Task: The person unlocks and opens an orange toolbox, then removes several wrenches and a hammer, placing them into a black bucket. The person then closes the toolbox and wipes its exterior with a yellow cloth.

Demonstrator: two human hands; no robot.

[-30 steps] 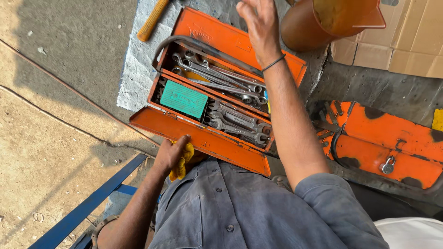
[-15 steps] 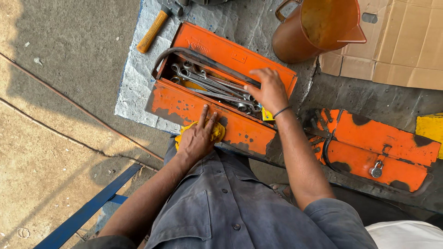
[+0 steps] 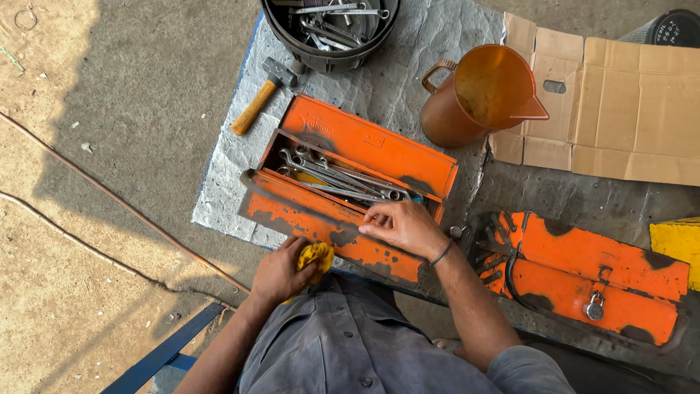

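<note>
An orange metal toolbox (image 3: 364,142) sits on a grey sheet in front of me, partly folded in, with several wrenches (image 3: 332,179) still showing in the gap. My right hand (image 3: 401,226) rests on the box's near lid panel, fingers spread over its top edge. My left hand (image 3: 281,270) grips a yellow cloth (image 3: 315,257) against the near front of the box.
A wooden-handled hammer (image 3: 259,98) lies left of the box. A black bucket of wrenches (image 3: 328,29) stands at the top, an orange jug (image 3: 485,91) on flattened cardboard (image 3: 620,109) to the right. A second orange padlocked toolbox (image 3: 583,273) sits at right.
The toolbox trays have folded inward from wide open to nearly shut. My right hand came down from above onto the lid. My left hand still holds the yellow cloth.
</note>
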